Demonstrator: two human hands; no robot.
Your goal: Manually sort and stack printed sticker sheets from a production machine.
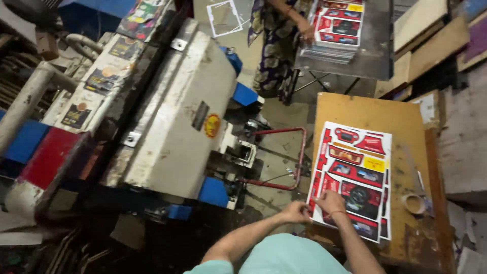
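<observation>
A stack of printed card sheets (357,172), white with red die-cut panels, lies on a wooden table (406,116) at the right. My left hand (297,211) pinches the stack's near left corner, fingers closed on the top sheet's edge. My right hand (330,202) rests right beside it on the same corner, fingers curled onto the sheet. A thin band circles my right wrist. Both forearms reach in from the bottom of the view over my light green top.
A large white and grey press machine (177,116) with blue and red parts fills the left. A red metal bar (299,157) juts from it toward the table. A tape roll (414,203) sits by the sheets. Another person (276,45) handles a similar stack (335,30) on a metal table.
</observation>
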